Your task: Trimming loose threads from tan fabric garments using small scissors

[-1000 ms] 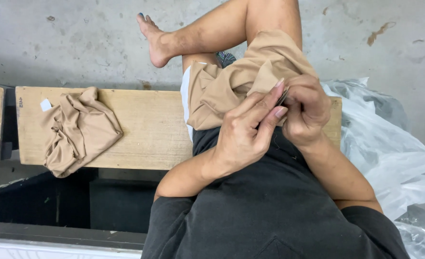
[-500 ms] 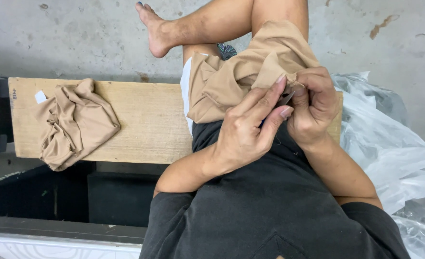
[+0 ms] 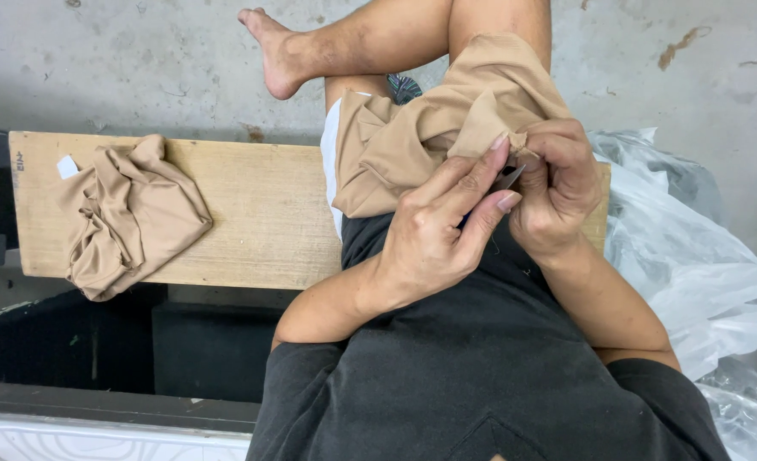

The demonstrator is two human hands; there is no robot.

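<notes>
Fingertips of the left hand point(image 3: 434, 235) and right hand point(image 3: 558, 188) pinch together on a fold of tan garment point(image 3: 430, 137) draped over the person's lap, a small dark metal tool point(image 3: 508, 177) half hidden between them. A second crumpled tan cloth point(image 3: 131, 213) lies near the wooden bench's point(image 3: 259, 213) left end. Clear plastic bags point(image 3: 694, 256) crowd its right end.

Single head-worn view, looking steeply down, close over lap; long pale wooden bench point(image 3: 259, 222) spans frame's left-centre.
</notes>
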